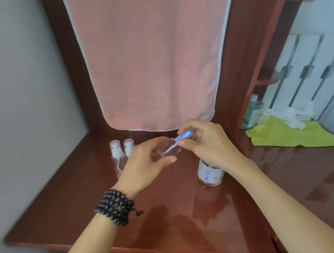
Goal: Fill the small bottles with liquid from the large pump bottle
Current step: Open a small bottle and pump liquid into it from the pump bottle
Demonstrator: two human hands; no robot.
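Left hand (pixel 145 164) grips a small clear bottle (pixel 167 151), fingers curled round its body, thumb under it; the bottle is tilted, neck pointing up and to the right, held in the air above the desk (pixel 169 216). Right hand (pixel 207 143) pinches the blue cap (pixel 184 135) at the bottle's neck between thumb and fingers (cannot tell if the cap is screwed on or loose); a thin white tube (pixel 169 149) runs from the cap down inside the bottle.

The pump bottle (pixel 210 172) stands upright on the desk, just under the right wrist, which hides its top; only the lower body with a pale label shows. Two more small bottles (pixel 120 156) with white spray heads and clear caps stand upright side by side, left of the pump bottle and beyond the left hand, close to each other, partly hidden by that hand.

A dark bead bracelet (pixel 115 207) wraps the left wrist. A pink towel (pixel 150 57) hangs behind the pump bottle, down to the back of the desk. Right of the pump bottle, well apart, lies a green cloth (pixel 290 134) with white cloth (pixel 293 116) bunched on it, and a greenish bottle (pixel 253 111) stands behind that (blurred)
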